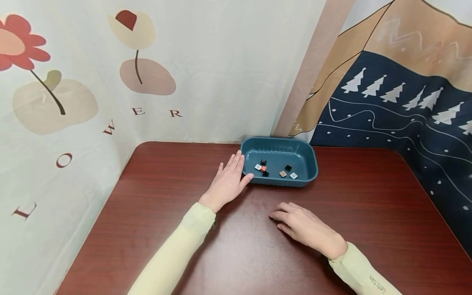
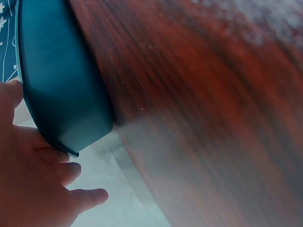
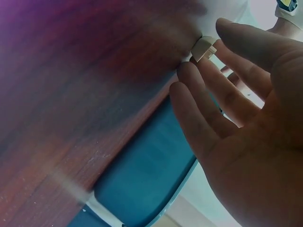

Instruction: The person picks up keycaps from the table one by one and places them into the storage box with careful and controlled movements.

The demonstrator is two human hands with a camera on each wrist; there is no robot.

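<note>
A blue-green rectangular bin (image 1: 277,182) stands at the back of the table, with several small square keycaps (image 1: 283,174) in white, black, red and tan scattered on its floor. Against the bin's left front corner rests my left hand (image 1: 225,183), its fingers straight along the left side and its thumb at the front rim. My right hand (image 1: 304,226) hovers low in front of the bin, fingers slightly bent. In the right wrist view a beige keycap (image 3: 202,48) lies right at its fingertips, with the thumb apart from it; in the head view the fingers hide this keycap.
The dark red wooden table (image 1: 166,184) has rounded back corners. A pale curtain (image 1: 221,73) with flowers and letters hangs behind and to the left. On the right hangs a navy cloth (image 1: 368,127) with white trees.
</note>
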